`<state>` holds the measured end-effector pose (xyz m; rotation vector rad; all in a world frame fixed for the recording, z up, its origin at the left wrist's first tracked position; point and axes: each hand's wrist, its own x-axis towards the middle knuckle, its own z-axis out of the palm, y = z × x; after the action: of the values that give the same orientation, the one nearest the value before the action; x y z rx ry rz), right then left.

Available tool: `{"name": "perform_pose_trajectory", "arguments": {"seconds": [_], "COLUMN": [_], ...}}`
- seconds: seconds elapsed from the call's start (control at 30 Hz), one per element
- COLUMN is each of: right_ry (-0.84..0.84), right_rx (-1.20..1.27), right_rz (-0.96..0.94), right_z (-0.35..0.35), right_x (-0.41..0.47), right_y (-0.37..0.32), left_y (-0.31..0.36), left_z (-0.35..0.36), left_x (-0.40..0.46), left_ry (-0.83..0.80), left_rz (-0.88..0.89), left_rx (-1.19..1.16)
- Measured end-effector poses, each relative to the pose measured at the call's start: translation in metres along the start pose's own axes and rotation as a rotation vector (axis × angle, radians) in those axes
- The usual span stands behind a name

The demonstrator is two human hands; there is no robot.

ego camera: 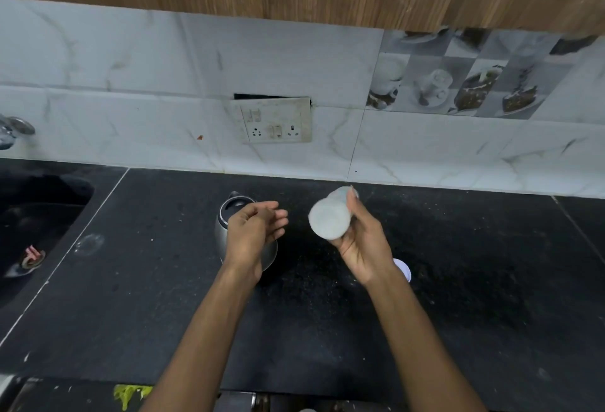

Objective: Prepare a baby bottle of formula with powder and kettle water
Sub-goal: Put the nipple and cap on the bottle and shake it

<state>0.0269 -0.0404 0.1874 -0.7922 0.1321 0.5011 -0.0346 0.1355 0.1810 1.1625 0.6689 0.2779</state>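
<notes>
Baby bottle [330,221]: pale, translucent, motion-blurred, tipped with its round base toward the camera, gripped in the right hand [360,241] above the middle of the black counter [163,280]; kettle [229,215]: steel body, dark lid, upright on the counter nearer the back edge, left of the bottle, partly hidden

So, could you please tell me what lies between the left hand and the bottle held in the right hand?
Nothing: in the head view, only bare black countertop shows between the left hand and the bottle in the right hand.
</notes>
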Motion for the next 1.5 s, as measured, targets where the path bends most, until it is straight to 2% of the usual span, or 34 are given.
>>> {"name": "perform_pose_trajectory", "arguments": {"seconds": [0.3, 0.4, 0.5, 0.6, 0.7, 0.8, 0.9, 1.2, 1.3, 1.4, 1.5], "right_ry": [0.086, 0.019, 0.034, -0.033, 0.043, -0.024, 0.032, -0.033, 0.067, -0.035, -0.010], "right_rx": [-0.137, -0.350, -0.310, -0.402, -0.285, -0.355, -0.298, -0.527, -0.356, -0.450, -0.358], "right_rz": [-0.134, -0.130, -0.184, -0.172, -0.225, -0.197, -0.227, -0.283, -0.309, -0.260, -0.236], "right_z": [-0.001, -0.002, -0.005, -0.002, -0.002, -0.001, -0.005, -0.007, -0.005, 0.000, -0.003], "right_x": [0.008, 0.006, 0.007, 0.009, 0.012, 0.013, 0.015, 0.009, 0.016, 0.019, 0.023], "right_y": [-0.010, -0.008, -0.007, -0.011, -0.016, -0.020, -0.019, -0.008, -0.007, -0.007, -0.009], "left_y": [-0.006, -0.006, -0.008, -0.007, -0.005, -0.006, -0.006, -0.012, -0.013, -0.016, -0.017], "left_z": [0.000, 0.000, 0.002, 0.004, 0.004, 0.004, 0.004, 0.010, 0.013, 0.017, 0.019], "left_x": [0.002, 0.003, 0.005, 0.005, 0.005, 0.006, 0.007, 0.003, 0.004, 0.001, 0.000], "left_ry": [-0.011, -0.018, -0.011, -0.025, -0.023, -0.022, -0.019, -0.040, -0.041, -0.049, -0.048], "left_rz": [-0.023, -0.037, -0.037, -0.042, -0.032, -0.041, -0.034, -0.062, -0.061, -0.061, -0.063], "left_rx": [0.005, 0.009, 0.012, 0.019, 0.012, 0.017, 0.020, 0.038, 0.035, 0.061, 0.046]}}
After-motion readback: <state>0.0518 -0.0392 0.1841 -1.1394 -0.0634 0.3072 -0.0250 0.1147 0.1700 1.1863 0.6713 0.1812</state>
